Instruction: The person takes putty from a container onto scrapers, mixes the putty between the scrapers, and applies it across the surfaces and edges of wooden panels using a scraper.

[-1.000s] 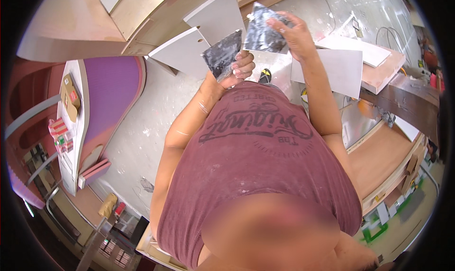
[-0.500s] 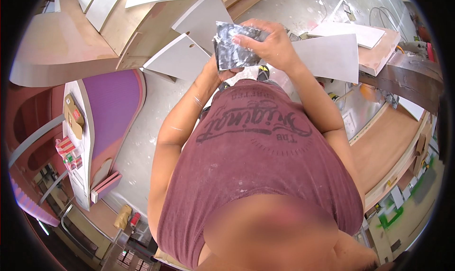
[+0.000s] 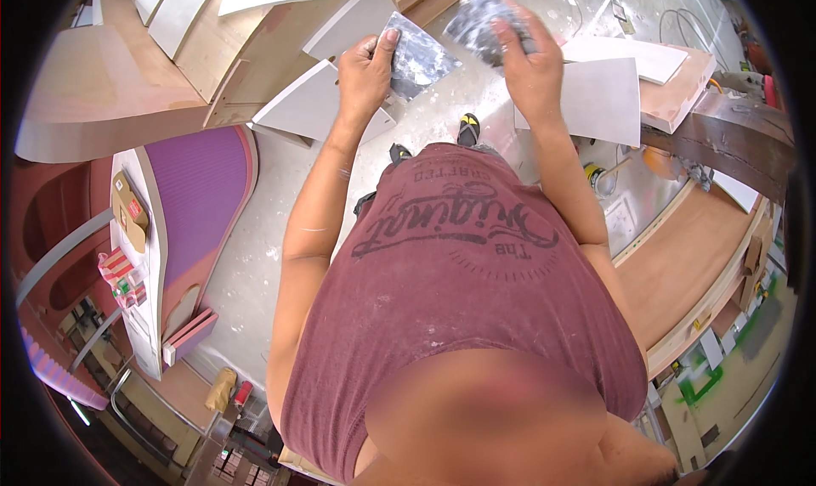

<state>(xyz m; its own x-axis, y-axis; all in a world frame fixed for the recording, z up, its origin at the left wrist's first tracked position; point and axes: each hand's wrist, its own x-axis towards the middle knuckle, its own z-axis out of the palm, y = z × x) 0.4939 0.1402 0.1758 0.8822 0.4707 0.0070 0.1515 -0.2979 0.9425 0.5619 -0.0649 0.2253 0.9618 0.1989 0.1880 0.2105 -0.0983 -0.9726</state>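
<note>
Pinched between thumb and fingers, a thin rectangular spreader plate (image 3: 418, 59), grey and smeared with white paste, is in my left hand (image 3: 363, 80). My right hand (image 3: 535, 74) grips a second spreader plate (image 3: 478, 25), darker and mottled with white, its thumb across the face and its outline slightly blurred. The two plates are apart, with a narrow gap between them. Both hands are raised over the floor in front of me, beyond my shoes (image 3: 468, 129).
White-faced panels (image 3: 297, 104) lean at the left beside a curved wooden structure (image 3: 110, 78). At the right are another pale panel (image 3: 591, 104), a wooden block (image 3: 680, 104) and an open can (image 3: 597, 178). A purple curved panel (image 3: 200, 189) stands left.
The plates were together, one hand on each side. Now the hands have drawn apart, the left one up and left, the right one to the right, each with its own plate.
</note>
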